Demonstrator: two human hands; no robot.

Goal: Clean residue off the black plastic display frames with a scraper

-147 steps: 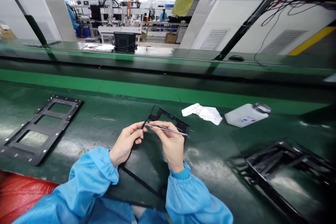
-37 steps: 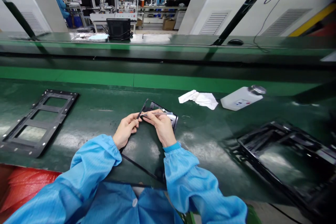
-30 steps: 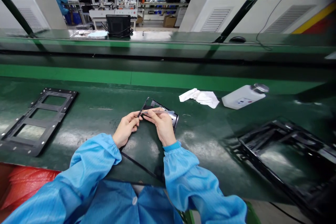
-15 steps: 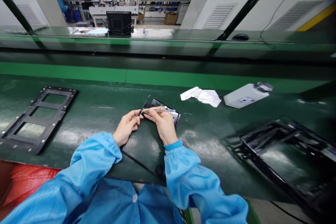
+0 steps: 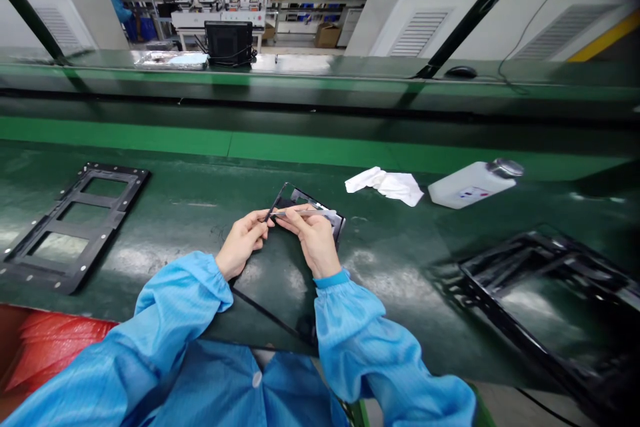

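Note:
A thin black rectangular frame [image 5: 267, 309] lies tilted across the green bench in front of me. My left hand [image 5: 243, 240] is closed, its fingertips pinching the frame's left edge. In my right hand [image 5: 313, 235] are slim metal tweezers [image 5: 325, 212], held almost level, with the narrow end pointing left at the pinched edge. The fingertips of both hands nearly meet there. Silvery and dark pieces show on the frame's far side, partly behind my right hand. Any small part at the tweezers' tip is too small to make out.
A black plate with three openings [image 5: 94, 232] lies at left. Crumpled white tissue [image 5: 390, 185] and a white bottle [image 5: 467, 185] on its side lie beyond my right hand. Stacked black frames [image 5: 525, 340] occupy the right. Red plastic [image 5: 60, 347] is below the bench's left edge.
Both hands keep nearly the same place and grip on the frame and tweezers. The whole view has shifted very slightly.

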